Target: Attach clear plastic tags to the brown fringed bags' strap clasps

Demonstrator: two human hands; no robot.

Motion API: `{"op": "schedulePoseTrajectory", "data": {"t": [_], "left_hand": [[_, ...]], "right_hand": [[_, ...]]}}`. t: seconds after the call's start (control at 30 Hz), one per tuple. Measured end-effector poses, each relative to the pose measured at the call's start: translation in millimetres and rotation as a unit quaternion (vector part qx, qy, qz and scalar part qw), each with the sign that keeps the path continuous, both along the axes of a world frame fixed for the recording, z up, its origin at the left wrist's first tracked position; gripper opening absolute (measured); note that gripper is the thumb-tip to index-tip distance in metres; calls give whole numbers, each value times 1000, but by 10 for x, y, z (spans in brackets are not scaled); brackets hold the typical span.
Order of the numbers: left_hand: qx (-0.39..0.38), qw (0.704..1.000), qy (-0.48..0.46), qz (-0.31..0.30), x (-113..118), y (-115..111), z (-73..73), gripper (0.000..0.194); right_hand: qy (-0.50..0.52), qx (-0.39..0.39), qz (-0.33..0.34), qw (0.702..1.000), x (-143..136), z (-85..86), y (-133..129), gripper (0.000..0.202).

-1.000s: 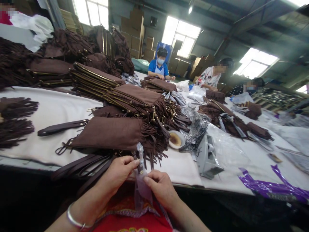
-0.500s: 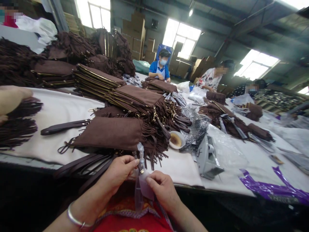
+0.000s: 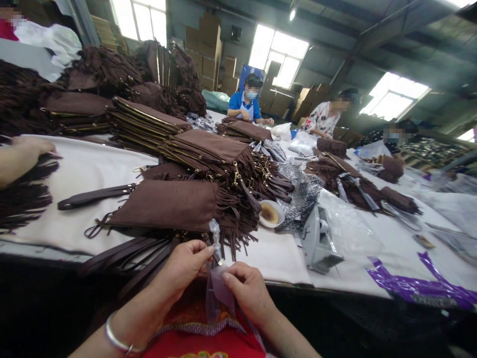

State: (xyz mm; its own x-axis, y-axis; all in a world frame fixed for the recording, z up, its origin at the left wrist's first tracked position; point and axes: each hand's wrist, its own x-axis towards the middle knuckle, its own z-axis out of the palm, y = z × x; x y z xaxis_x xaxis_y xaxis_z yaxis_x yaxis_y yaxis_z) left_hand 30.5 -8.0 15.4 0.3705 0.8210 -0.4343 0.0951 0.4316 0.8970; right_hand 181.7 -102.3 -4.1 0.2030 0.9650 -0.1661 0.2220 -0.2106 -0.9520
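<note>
Over my lap at the table edge, my left hand (image 3: 188,261) is closed in a pinch at a metal clasp (image 3: 220,262), which has clear plastic wrapping (image 3: 214,232) standing up above it. Thumb and finger of my right hand (image 3: 248,288) pinch a thin translucent plastic piece (image 3: 221,291), like a small sleeve or tag, just below the clasp. Straight ahead lies a brown fringed wristlet bag (image 3: 167,205), its dark wrist strap (image 3: 97,196) stretched to the left. More dark straps (image 3: 130,256) hang over the edge beside my left forearm.
Brown bags are stacked behind (image 3: 212,146) and at the left (image 3: 145,117). A small bowl (image 3: 271,214), grey metal device (image 3: 322,243) and purple plastic wrapper (image 3: 421,286) lie to the right. Another person's hand (image 3: 33,149) holds fringe at the left. Co-workers sit across the table.
My hands keep nearly the same pinch, with the translucent piece shifted slightly. The other person's hand at the left has moved a little, and the co-worker in blue has reached one hand out sideways.
</note>
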Motion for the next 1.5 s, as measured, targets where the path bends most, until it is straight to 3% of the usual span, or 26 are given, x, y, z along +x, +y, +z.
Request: {"op": "schedulePoseTrajectory", "data": {"t": [0.2,0.4,0.67,0.97,1.17,1.5], "left_hand": [[8,1000,9,5,-11,2,-44,40],[-38,999,-18,-5,1,20,21,41],[-23,999,30,5,-24,9,10,37],[68,995,71,10,-49,25,-198,35],[168,976,140,1,-29,25,-142,29],[200,973,109,-28,-88,4,-16,29]], "right_hand": [[16,-20,-13,1000,25,-44,-3,20],[15,-29,-19,999,14,-21,6,22],[27,-26,-21,999,9,-19,9,25],[55,-35,-22,998,4,-13,14,25],[49,-38,-25,998,0,-76,7,26],[28,-49,-43,997,-44,-25,56,25]]}}
